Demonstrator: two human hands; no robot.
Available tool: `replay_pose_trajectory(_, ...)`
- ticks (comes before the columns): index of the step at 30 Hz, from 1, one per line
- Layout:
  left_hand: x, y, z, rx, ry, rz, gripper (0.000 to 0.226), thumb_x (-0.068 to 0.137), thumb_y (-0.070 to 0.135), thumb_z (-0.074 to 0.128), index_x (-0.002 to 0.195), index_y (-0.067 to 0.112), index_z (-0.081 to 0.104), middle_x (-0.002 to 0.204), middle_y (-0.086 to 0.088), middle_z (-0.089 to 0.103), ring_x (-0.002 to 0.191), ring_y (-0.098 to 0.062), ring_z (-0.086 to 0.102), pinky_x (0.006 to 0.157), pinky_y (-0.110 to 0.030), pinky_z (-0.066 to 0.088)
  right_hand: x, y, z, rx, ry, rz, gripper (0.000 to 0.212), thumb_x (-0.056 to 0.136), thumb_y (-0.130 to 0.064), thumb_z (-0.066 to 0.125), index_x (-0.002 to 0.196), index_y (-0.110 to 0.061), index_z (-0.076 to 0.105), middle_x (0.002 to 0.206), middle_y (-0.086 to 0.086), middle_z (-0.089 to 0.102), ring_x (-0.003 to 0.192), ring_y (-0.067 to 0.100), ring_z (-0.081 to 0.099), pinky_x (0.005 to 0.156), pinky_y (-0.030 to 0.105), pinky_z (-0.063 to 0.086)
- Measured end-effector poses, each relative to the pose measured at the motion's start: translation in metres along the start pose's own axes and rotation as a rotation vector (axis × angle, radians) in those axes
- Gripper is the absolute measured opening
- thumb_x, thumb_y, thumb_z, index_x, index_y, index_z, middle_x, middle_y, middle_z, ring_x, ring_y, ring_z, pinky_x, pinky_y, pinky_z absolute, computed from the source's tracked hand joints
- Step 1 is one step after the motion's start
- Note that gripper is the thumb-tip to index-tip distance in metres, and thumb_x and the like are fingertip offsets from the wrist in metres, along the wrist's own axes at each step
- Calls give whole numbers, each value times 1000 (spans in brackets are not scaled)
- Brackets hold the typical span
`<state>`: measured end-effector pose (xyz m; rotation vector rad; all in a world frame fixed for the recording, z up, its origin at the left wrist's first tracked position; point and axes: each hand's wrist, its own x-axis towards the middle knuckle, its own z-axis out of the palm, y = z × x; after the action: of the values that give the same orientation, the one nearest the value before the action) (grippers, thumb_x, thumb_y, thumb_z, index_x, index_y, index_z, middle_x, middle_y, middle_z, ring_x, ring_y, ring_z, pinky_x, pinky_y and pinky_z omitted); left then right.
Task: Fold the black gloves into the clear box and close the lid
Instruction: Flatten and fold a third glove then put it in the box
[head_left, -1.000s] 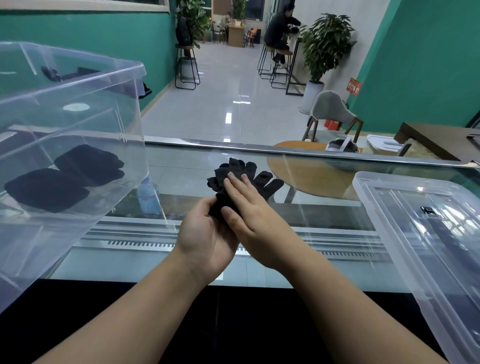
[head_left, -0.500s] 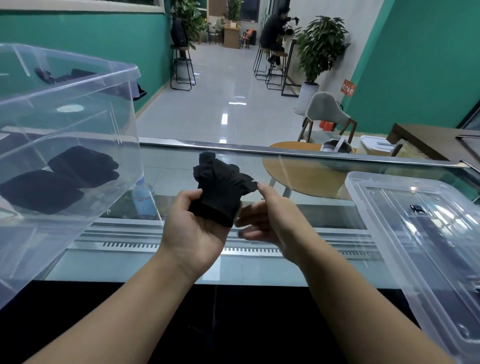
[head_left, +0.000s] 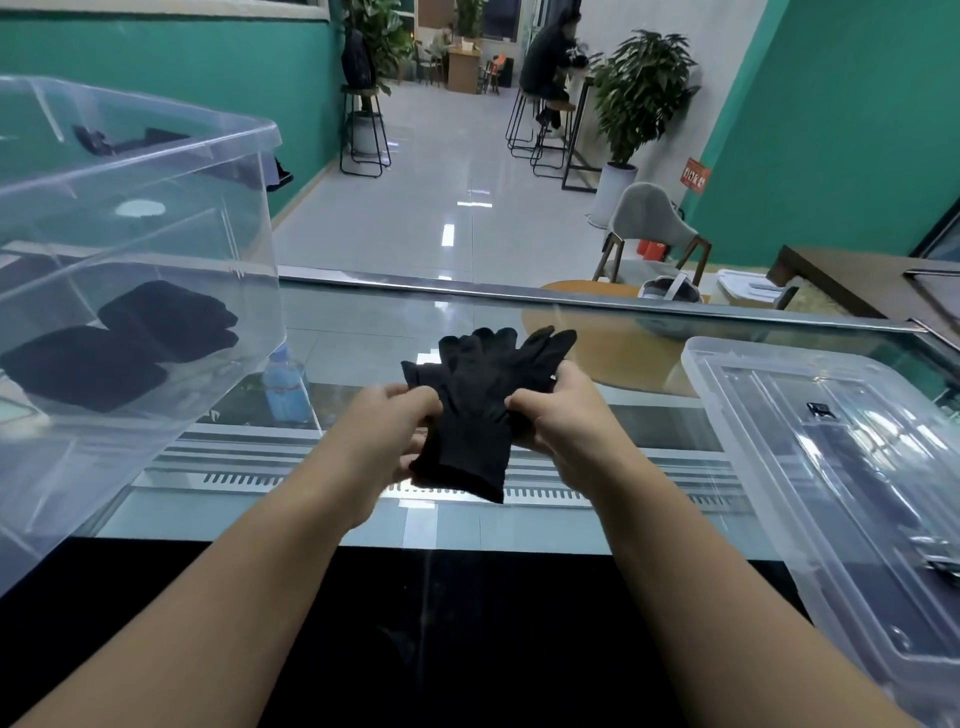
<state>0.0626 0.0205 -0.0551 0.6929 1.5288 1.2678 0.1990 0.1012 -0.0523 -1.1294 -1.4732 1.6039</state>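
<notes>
Since the earlier frame, the bunched gloves were spread out flat again, held above the table with the left hand pinching at 9 o'clock and the right hand at 3, apparently for refolding. At 10 o'clock the clear box stood open; its lid lay at 3 o'clock.

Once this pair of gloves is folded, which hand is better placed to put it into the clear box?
Probably the left hand. The clear box stands on the left, nearest that hand. The right hand, also gripping the gloves, is nearer the lid.
</notes>
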Motion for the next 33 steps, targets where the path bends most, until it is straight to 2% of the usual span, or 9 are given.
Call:
replay_pose_trajectory(3, 1, -5, -2, 444, 282, 224, 25, 85, 28, 57, 104, 17, 46, 77, 5, 58, 72, -15, 59, 66, -33, 51, -6, -4, -1, -262, 21, -73, 17, 78, 6, 56, 75, -10, 56, 79, 15, 66, 72, 26, 65, 59, 31, 58)
replay_pose_trajectory(5, -1, -8, 0, 669, 335, 334, 22, 83, 37, 58, 90, 16, 60, 73, 5, 62, 70, -11, 59, 62, -29, 46, -6, -5, -3, -468, 109, -146, 13, 78, -1, 61, 89, 0, 56, 90, 24, 63, 76, 28, 63, 64, 36, 55)
replay_pose_trajectory(9, 6, -18, 2, 885, 428, 391, 42, 81, 57, 53, 90, 19, 68, 86, 0, 66, 88, -20, 61, 70, -32, 47, 1, 6, -9, -737, 238, -158, 34, 79, -19, 65, 108, -7, 52, 102, 8, 63, 91, 24, 61, 75, 37, 51)
replay_pose_trajectory(14, 19, -17, 10, 830, 435, 316, 46, 77, 63, 53, 94, 23, 70, 90, -1, 70, 96, -25, 63, 88, -42, 48, 3, 7, -9, -789, 258, -188, 5, 84, -15, 61, 84, -11, 58, 80, 1, 61, 77, 19, 56, 58, 26, 39)
replay_pose_trajectory(19, 17, -10, 16, 798, 429, 255, 17, 80, 47, 62, 79, 31, 67, 76, 12, 59, 101, -20, 59, 90, -39, 32, 0, 4, -7, -758, 258, -188, 9, 84, -15, 61, 78, -13, 55, 77, 2, 59, 75, 20, 55, 61, 26, 38)
replay_pose_trajectory(21, 15, -10, 15, 754, 396, 269, 20, 81, 42, 62, 64, 33, 58, 67, 16, 56, 95, -17, 59, 90, -39, 31, 1, 5, -6, -711, 261, -175, 11, 81, -12, 60, 75, -3, 59, 76, 13, 65, 72, 24, 58, 62, 32, 43)
replay_pose_trajectory(24, 12, -10, 14, 673, 347, 344, 14, 82, 33, 60, 70, 30, 54, 67, 17, 54, 80, -13, 54, 89, -37, 31, 5, 7, -5, -601, 251, -141, 26, 74, -12, 56, 83, 11, 63, 87, 29, 68, 65, 27, 59, 57, 35, 46)
replay_pose_trajectory(29, 11, -13, 8, 502, 211, 497, 15, 85, 8, 48, 89, 20, 40, 71, 0, 52, 58, -14, 42, 56, -27, 36, 2, 4, -7, -589, 258, -220, 13, 80, -7, 53, 81, -2, 65, 80, 17, 70, 68, 24, 61, 62, 35, 50)
replay_pose_trajectory(33, 8, -14, 5, 548, 161, 555, 32, 82, -4, 45, 93, 24, 57, 65, 10, 51, 45, -2, 43, 47, -11, 33, 4, 5, -3, -576, 231, -309, 6, 86, -10, 54, 88, -13, 59, 78, -1, 64, 72, 16, 59, 63, 28, 48)
